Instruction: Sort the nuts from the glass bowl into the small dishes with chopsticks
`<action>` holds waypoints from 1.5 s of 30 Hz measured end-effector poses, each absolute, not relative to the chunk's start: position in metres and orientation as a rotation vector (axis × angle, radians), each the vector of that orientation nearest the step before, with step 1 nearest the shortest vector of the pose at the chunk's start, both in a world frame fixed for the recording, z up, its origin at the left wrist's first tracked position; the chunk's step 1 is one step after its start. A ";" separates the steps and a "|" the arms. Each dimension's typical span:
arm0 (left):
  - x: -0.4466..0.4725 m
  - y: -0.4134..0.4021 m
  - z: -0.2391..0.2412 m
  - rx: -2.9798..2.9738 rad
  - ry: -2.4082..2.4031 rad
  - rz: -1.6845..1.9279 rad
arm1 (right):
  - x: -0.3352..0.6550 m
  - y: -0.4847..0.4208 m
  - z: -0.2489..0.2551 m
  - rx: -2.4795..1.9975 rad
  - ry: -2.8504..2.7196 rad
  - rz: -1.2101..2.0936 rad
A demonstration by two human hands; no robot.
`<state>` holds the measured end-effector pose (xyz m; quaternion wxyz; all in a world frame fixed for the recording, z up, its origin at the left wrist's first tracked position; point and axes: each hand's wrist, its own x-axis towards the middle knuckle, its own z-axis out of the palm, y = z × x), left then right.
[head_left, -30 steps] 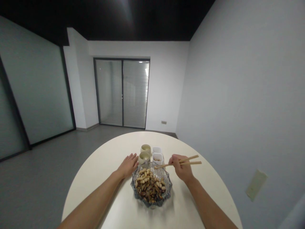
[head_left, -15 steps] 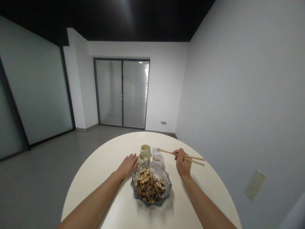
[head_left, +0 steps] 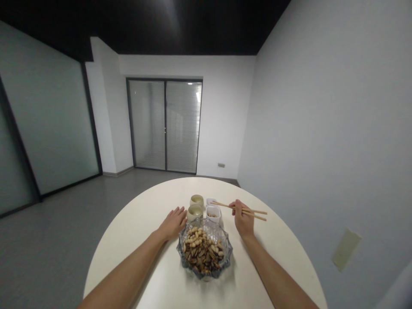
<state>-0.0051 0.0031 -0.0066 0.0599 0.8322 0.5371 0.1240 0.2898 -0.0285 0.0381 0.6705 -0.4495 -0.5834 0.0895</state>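
From afar I watch right hand (head_left: 243,219) grip wooden chopsticks (head_left: 223,205), long axis pointing left; tips at far white dish (head_left: 208,200), leftward of it, nearer than to left hand (head_left: 173,222), lying flat, holding nothing, beside cut-glass bowl (head_left: 227,252) of peanuts (head_left: 196,237).

Muted light, soft shadows, stretched edges

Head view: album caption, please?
Right hand holds chopsticks at the far white cup; left hand lies on the table by the bowl.
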 end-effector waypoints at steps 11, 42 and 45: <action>-0.004 0.002 -0.007 2.519 1.636 0.360 | 0.296 -0.059 0.066 -0.893 -1.390 0.341; -0.003 0.006 -0.008 2.505 1.625 0.390 | 0.272 -0.072 0.067 -0.748 -1.938 0.439; -0.002 0.005 -0.007 2.512 1.624 0.382 | 0.271 -0.073 0.067 -0.778 -1.918 0.456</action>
